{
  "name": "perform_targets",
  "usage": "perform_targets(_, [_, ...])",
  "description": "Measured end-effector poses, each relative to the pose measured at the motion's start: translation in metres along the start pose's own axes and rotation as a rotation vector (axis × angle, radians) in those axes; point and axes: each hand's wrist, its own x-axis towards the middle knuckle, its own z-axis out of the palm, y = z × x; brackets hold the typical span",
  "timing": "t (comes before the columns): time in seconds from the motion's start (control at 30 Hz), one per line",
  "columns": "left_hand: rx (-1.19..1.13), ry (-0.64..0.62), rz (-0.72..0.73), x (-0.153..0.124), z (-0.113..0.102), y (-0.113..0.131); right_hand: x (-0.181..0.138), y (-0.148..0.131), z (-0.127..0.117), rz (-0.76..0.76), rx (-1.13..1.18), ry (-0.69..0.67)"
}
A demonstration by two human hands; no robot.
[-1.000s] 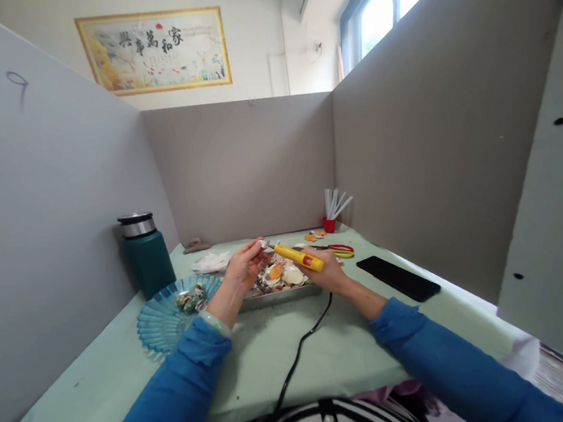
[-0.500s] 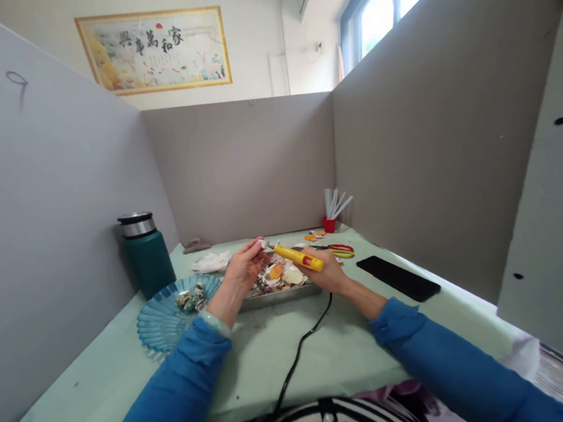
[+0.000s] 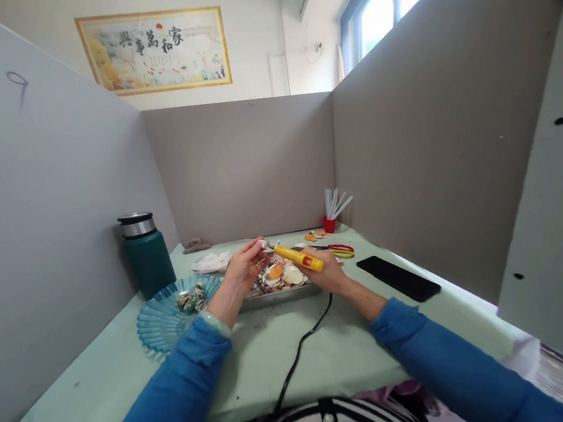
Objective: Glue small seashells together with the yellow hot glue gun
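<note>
In front of me, above a metal tray [image 3: 275,299] heaped with shells [image 3: 291,276], my left hand [image 3: 247,265] pinches a small white piece [image 3: 263,244] between thumb and fingertips. Its exact kind is too small to make out. My right hand [image 3: 327,271] is wrapped round a yellow hot glue gun [image 3: 296,256] with a red switch. The gun's thin metal nozzle points left, at or very close to the white piece; I cannot tell if they touch. A black cord [image 3: 301,350] runs from below my right hand toward my lap.
Left of the tray are a blue ribbed glass plate [image 3: 155,325] with small dark shells, a green bottle [image 3: 149,262] and white tissue [image 3: 211,263]. To the right lie scissors [image 3: 342,251], a black phone [image 3: 398,278] and a red cup [image 3: 330,225] of white sticks. Partitions enclose the table.
</note>
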Motion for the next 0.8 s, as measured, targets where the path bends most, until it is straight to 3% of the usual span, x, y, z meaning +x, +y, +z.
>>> perform_targets(0.8, [0.014, 0.008, -0.021, -0.0028, 0.0038, 0.0015, 0.0002, -0.0049, -0.0029, 0.003, -0.002, 0.004])
